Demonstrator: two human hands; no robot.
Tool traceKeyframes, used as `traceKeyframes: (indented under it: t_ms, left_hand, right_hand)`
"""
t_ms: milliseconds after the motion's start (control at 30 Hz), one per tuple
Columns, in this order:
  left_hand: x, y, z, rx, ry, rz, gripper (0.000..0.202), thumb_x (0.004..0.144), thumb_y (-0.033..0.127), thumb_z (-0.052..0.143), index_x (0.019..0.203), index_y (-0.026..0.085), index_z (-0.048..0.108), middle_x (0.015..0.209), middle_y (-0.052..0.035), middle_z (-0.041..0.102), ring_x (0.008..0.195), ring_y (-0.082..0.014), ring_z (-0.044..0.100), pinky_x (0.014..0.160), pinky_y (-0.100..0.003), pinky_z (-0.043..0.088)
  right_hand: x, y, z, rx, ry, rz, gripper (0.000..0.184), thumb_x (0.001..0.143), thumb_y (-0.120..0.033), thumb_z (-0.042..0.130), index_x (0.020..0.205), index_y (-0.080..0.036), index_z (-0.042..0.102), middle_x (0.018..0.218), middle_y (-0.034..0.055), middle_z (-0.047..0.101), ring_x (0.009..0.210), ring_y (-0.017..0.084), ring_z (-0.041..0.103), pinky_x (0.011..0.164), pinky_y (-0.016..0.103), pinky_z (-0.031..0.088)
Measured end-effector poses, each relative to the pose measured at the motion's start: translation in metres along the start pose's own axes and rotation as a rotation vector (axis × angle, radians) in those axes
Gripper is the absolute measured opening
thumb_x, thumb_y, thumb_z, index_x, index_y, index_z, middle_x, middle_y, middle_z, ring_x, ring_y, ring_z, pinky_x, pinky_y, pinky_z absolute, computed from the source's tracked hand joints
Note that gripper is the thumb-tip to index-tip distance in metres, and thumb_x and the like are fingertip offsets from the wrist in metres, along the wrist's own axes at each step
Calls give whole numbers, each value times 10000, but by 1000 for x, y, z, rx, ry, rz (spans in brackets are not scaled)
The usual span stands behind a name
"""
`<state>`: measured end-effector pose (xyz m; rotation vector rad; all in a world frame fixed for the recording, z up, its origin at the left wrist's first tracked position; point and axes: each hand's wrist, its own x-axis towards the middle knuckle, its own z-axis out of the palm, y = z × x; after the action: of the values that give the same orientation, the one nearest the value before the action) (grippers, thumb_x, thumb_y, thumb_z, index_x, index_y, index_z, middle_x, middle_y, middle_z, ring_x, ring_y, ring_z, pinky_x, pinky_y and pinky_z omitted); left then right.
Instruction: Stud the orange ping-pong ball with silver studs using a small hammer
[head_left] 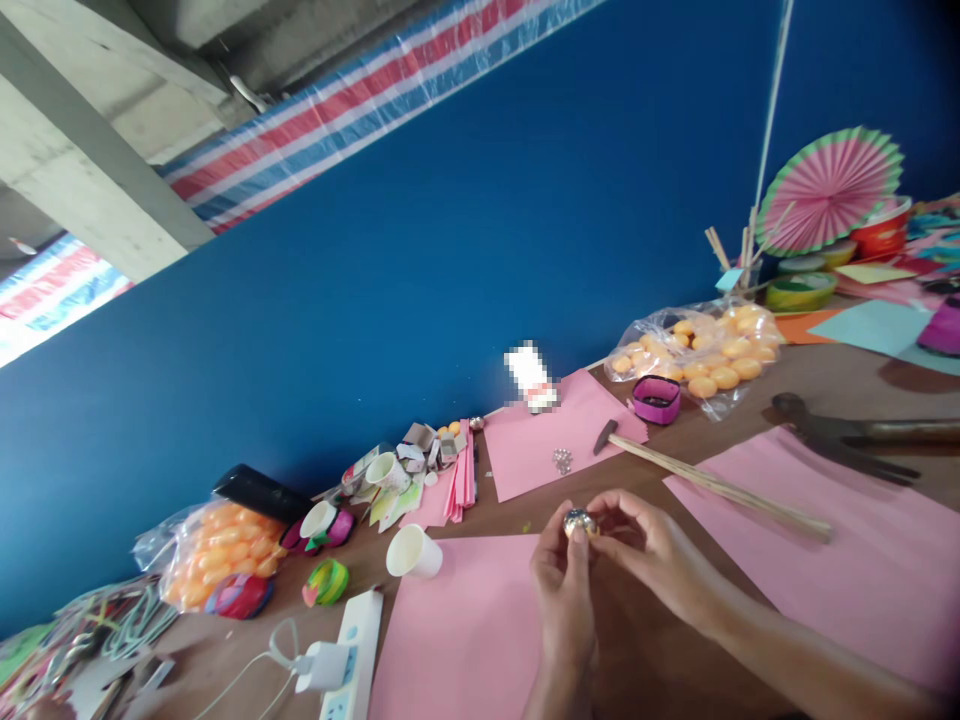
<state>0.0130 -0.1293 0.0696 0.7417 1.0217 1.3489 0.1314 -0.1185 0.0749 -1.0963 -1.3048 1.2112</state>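
Fingers (576, 568) bent and closed in on both sides, left hand (566, 590) and right hand (660, 545) meeting low in my feed. Behind them a blue wall (412, 330) slants across the view, the brown table (637, 650) running along its foot. Now pink sheets (457, 640): one by the left hand, one ahead near the wall, one spread out to the right with a claw hammer (832, 437) on it. The small hammer (712, 482) lies slantwise, head on the far sheet, handle across the right one. A white cup (414, 553) sits at the left sheet's corner. And here's the ball (580, 522), shiny silver, up off the table: left thumb in front, left fingers behind, right fingertips closed at its right side; how hard they press, I can't tell. I'd let the left pinch anchor it and the right tips do only fine adjusting; smooth metal could skid, I judge, so a light, even squeeze, well clear of those tiny beads (562, 460) loose on the far sheet.
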Motion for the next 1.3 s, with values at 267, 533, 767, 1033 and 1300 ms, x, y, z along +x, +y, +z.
traceKeyframes:
  t_ms: [267,533,767,1033,1300]
  left_hand:
    - [-1,-1,-1,-199,-39,-94,313,778,298,548,1059,164,582,1025,-105,643,952,-201,597,837,-323,449]
    - [-1,-3,0,-177,-21,-92,271,764,300,563,992,154,574,945,-97,657,860,-187,625,767,-297,465]
    - [-2,-6,-1,-187,-37,-87,272,758,301,571,996,171,575,966,-90,647,875,-182,617,776,-291,458]
    - [7,-8,-6,-128,-23,-105,289,718,315,615,954,150,590,932,-95,656,876,-184,614,815,-311,446]
    - [32,-9,-6,-40,-62,-75,327,702,361,618,939,138,592,889,-92,652,830,-194,624,787,-338,465]
  right_hand:
    - [2,5,-2,10,-28,6,319,738,-343,591,1021,-194,582,946,50,644,842,191,599,780,332,494]
    - [1,5,-2,36,-59,38,336,733,-371,601,1005,-176,576,912,44,648,823,178,602,724,286,507]
    - [3,1,-3,47,-84,50,348,733,-393,596,1002,-172,584,934,55,651,849,191,596,725,295,497]
    - [14,3,-10,-45,-181,51,322,733,-392,590,963,-166,597,895,44,660,842,190,603,769,313,480]
    - [38,15,-19,-119,-249,-41,326,750,-408,574,983,-182,600,903,32,660,814,188,597,732,301,475]
